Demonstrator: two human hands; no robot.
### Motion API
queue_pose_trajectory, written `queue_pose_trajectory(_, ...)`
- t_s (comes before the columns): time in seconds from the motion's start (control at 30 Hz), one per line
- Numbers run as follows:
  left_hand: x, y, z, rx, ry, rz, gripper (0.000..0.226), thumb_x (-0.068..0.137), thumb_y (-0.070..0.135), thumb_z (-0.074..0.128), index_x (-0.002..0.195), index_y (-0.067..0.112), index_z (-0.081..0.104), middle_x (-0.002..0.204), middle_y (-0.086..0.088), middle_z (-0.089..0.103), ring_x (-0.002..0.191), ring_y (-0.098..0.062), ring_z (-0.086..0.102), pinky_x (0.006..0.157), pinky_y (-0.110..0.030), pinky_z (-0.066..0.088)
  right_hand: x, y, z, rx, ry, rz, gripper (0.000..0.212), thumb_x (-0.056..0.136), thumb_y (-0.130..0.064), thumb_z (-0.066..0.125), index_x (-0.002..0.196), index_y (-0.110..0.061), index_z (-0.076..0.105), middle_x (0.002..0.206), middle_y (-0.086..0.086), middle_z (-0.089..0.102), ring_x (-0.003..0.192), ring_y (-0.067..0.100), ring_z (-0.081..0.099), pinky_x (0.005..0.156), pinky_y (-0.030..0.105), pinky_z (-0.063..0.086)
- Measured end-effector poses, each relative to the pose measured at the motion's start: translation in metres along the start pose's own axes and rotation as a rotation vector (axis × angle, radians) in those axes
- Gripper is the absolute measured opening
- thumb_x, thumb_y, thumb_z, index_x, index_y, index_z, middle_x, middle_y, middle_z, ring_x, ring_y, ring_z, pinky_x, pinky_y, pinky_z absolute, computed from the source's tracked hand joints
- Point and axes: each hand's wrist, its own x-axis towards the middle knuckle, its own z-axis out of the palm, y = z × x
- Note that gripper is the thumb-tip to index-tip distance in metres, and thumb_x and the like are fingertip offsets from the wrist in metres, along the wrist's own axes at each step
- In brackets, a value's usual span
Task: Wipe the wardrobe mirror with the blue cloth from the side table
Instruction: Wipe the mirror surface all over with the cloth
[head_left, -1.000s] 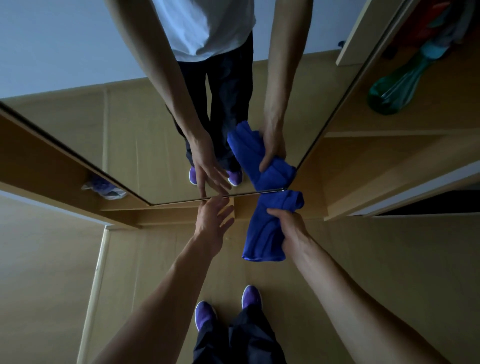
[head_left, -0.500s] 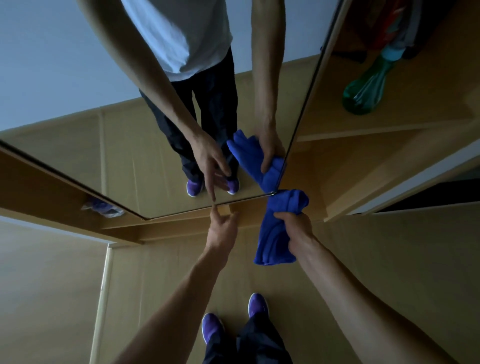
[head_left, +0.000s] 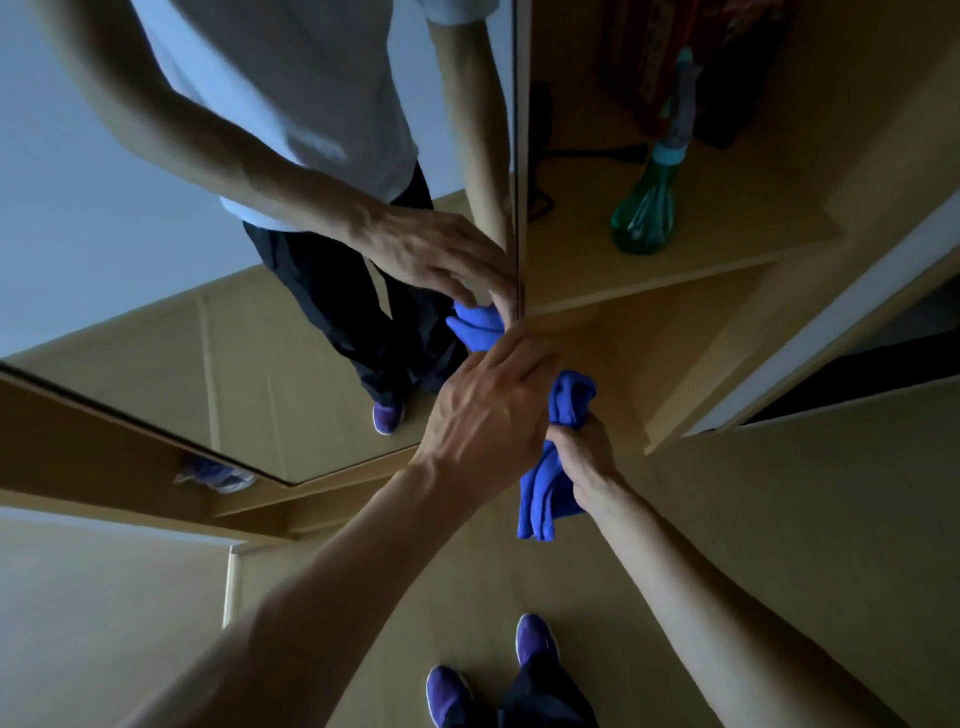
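The wardrobe mirror (head_left: 156, 322) fills the upper left and reflects my arms, legs and the cloth. My right hand (head_left: 587, 457) grips the bunched blue cloth (head_left: 540, 499) just below the mirror's lower right corner; the cloth's top end sticks up past my fingers and its tail hangs down. My left hand (head_left: 488, 415) crosses in front of the cloth, its fingers fairly straight and its fingertips at the mirror's right edge. Whether the cloth touches the glass is hidden behind my left hand.
Right of the mirror an open wooden wardrobe shelf (head_left: 701, 260) carries a green spray bottle (head_left: 644, 218) and dark items behind it. A crumpled bluish object (head_left: 215, 473) lies in a low compartment at left. My purple shoes (head_left: 447, 693) stand on the wooden floor.
My left hand has moved right from the mirror's bottom edge to its right edge, crossing over the cloth. The right hand with the cloth stays low, and the view has come closer.
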Motion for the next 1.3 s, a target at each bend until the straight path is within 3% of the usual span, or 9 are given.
queue_pose_trajectory(0.23, 0.047, 0.005, -0.075, 0.487, 0.025, 0.117, 0.051, 0.089, 0.013, 0.038, 0.132, 0.01, 0.065, 0.15, -0.01, 0.051, 0.15, -0.029, 0.034, 0.11, -0.04, 0.031, -0.017, -0.04, -0.003, 0.013, -0.008, -0.119, 0.011, 0.077, -0.016, 0.071, 0.08, -0.023, 0.064, 0.056, -0.016, 0.063, 0.053, 0.002, 0.062, 0.058, 0.027, 0.043)
queue_pose_trajectory(0.33, 0.062, 0.013, -0.095, 0.67, -0.097, 0.037, 0.044, 0.095, 0.02, 0.043, 0.136, 0.011, 0.059, 0.155, -0.011, 0.041, 0.151, -0.03, 0.024, 0.113, -0.044, 0.018, -0.026, -0.06, -0.006, 0.013, -0.01, -0.207, 0.009, 0.071, -0.022, 0.069, 0.078, -0.019, 0.064, 0.053, -0.016, 0.061, 0.05, -0.001, 0.061, 0.059, 0.029, 0.044)
queue_pose_trajectory(0.43, 0.063, 0.021, -0.102, 0.794, -0.215, 0.011, 0.038, 0.098, 0.026, 0.046, 0.128, 0.011, 0.063, 0.145, -0.011, 0.047, 0.144, -0.033, 0.028, 0.113, -0.049, 0.024, -0.032, -0.07, -0.008, 0.008, -0.029, -0.22, 0.013, 0.07, -0.024, 0.069, 0.079, -0.017, 0.065, 0.056, -0.012, 0.063, 0.054, 0.003, 0.064, 0.059, 0.029, 0.046)
queue_pose_trajectory(0.63, 0.049, 0.015, -0.1, 0.761, -0.143, 0.087, 0.034, 0.092, 0.026, 0.045, 0.116, 0.016, 0.068, 0.124, -0.001, 0.056, 0.139, -0.029, 0.037, 0.111, -0.045, 0.032, -0.028, -0.052, -0.007, -0.087, -0.025, -0.161, 0.009, 0.078, -0.012, 0.067, 0.083, -0.005, 0.062, 0.073, 0.006, 0.059, 0.068, 0.02, 0.058, 0.061, 0.031, 0.042)
queue_pose_trajectory(0.8, 0.037, 0.009, -0.096, 0.694, 0.014, 0.196, 0.01, 0.078, 0.025, 0.067, 0.082, 0.017, 0.073, 0.098, 0.002, 0.066, 0.12, -0.023, 0.059, 0.086, -0.035, 0.038, -0.026, -0.03, -0.009, -0.171, -0.059, -0.066, 0.006, 0.081, -0.012, 0.069, 0.082, -0.014, 0.063, 0.075, 0.001, 0.063, 0.069, 0.018, 0.059, 0.055, 0.025, 0.041)
queue_pose_trajectory(0.93, 0.031, 0.007, -0.094, 0.681, 0.033, 0.201, 0.011, 0.078, 0.024, 0.067, 0.082, 0.015, 0.072, 0.097, 0.001, 0.064, 0.125, -0.025, 0.053, 0.086, -0.037, 0.033, -0.036, -0.036, -0.008, -0.139, -0.008, -0.073, 0.013, 0.076, -0.019, 0.07, 0.087, -0.018, 0.064, 0.08, 0.002, 0.065, 0.069, 0.019, 0.059, 0.06, 0.029, 0.043)
queue_pose_trajectory(1.07, 0.029, 0.015, -0.1, 0.687, -0.017, 0.161, 0.021, 0.082, 0.024, 0.052, 0.081, 0.019, 0.072, 0.099, 0.003, 0.065, 0.13, -0.024, 0.055, 0.086, -0.035, 0.032, -0.061, -0.068, -0.005, -0.068, 0.001, -0.181, 0.037, 0.067, -0.028, 0.066, 0.094, -0.002, 0.064, 0.075, 0.005, 0.064, 0.069, 0.022, 0.062, 0.065, 0.034, 0.048)
queue_pose_trajectory(1.2, 0.026, 0.023, -0.105, 0.696, -0.07, 0.122, 0.019, 0.086, 0.025, 0.058, 0.093, 0.019, 0.075, 0.107, 0.005, 0.068, 0.134, -0.022, 0.054, 0.089, -0.034, 0.044, -0.081, -0.093, -0.008, -0.022, -0.062, -0.237, 0.046, 0.065, -0.033, 0.064, 0.096, 0.0, 0.064, 0.096, 0.03, 0.069, 0.089, 0.047, 0.069, 0.088, 0.06, 0.055)
queue_pose_trajectory(1.3, 0.023, 0.026, -0.109, 0.698, -0.105, 0.107, 0.024, 0.09, 0.021, 0.051, 0.1, 0.02, 0.073, 0.114, 0.005, 0.065, 0.14, -0.022, 0.046, 0.093, -0.034, 0.043, -0.086, -0.092, -0.007, -0.048, -0.031, -0.228, 0.042, 0.068, -0.028, 0.062, 0.097, 0.001, 0.063, 0.096, 0.03, 0.069, 0.09, 0.046, 0.069, 0.086, 0.061, 0.055)
